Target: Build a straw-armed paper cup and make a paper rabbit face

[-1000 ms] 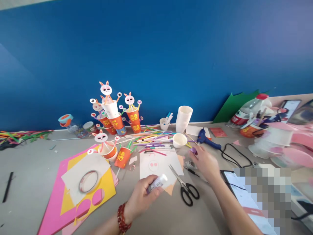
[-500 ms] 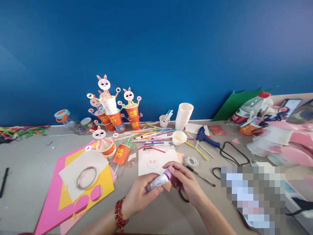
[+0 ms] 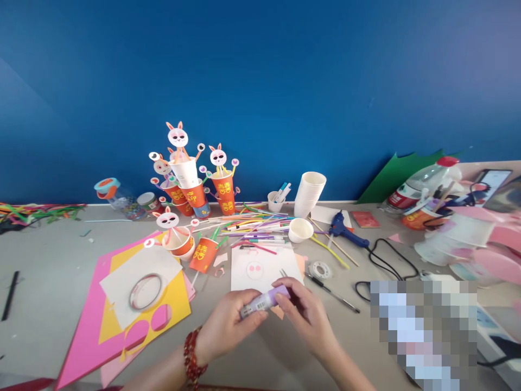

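Note:
My left hand (image 3: 228, 320), with a red bead bracelet at the wrist, is closed round the pale body of a glue stick (image 3: 259, 305). The fingers of my right hand (image 3: 303, 307) are on its purple cap end, and scissor-like metal tips show just above them. Beyond the hands lies a white sheet (image 3: 240, 279) bearing a small round white face (image 3: 254, 269) with two pink spots. Part of a peach paper piece (image 3: 278, 311) shows beneath the glue stick.
Rabbit-topped paper cups (image 3: 189, 193) stand at the back left. Pink and yellow sheets (image 3: 91, 304) with a tape roll (image 3: 145, 291) lie left. A blue glue gun (image 3: 345, 231), black pen (image 3: 334, 293) and stacked white cups (image 3: 309, 194) are to the right.
The purple cap, tilted up at the end of the stick before, now sits in line with its body. My right hand has shifted slightly down, and metal tips now show above it.

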Action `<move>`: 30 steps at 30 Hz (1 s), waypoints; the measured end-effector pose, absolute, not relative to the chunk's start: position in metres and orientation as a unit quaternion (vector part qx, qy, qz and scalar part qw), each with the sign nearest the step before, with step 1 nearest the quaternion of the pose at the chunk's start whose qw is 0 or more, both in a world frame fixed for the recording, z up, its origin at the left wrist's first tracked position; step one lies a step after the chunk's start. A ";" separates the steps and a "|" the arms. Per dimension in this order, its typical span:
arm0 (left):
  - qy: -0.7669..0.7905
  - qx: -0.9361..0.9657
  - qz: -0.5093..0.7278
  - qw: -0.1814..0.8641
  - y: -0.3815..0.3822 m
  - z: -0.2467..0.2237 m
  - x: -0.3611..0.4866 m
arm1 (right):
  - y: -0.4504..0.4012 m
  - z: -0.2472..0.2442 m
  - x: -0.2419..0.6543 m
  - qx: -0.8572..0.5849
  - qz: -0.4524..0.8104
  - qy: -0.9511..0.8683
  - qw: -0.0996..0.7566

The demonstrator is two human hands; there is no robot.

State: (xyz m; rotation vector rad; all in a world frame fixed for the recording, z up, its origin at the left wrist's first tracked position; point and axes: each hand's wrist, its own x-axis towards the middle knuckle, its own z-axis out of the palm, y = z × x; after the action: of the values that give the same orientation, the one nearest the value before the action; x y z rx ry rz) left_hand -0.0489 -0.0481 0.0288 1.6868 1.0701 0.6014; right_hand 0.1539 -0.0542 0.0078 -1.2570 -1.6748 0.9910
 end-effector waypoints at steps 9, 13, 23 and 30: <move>0.430 0.733 0.218 0.480 -0.048 0.036 -0.053 | -0.061 0.007 0.154 -0.464 0.463 -0.648 0.387; 0.429 0.735 0.229 0.471 -0.054 0.033 -0.048 | -0.064 0.008 0.149 -0.450 0.491 -0.624 0.408; 0.428 0.747 0.254 0.440 -0.054 -0.011 -0.049 | -0.021 0.026 0.215 -0.601 0.211 -0.684 0.356; 0.424 0.758 0.241 0.433 -0.060 -0.013 -0.055 | 0.045 0.002 0.270 -0.672 0.039 -0.670 0.313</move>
State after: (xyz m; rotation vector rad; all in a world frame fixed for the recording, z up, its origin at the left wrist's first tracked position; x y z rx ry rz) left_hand -0.0555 -0.0596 -0.0132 1.8894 1.0573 0.6012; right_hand 0.2702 0.0450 0.0025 -1.7735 -1.7657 0.1029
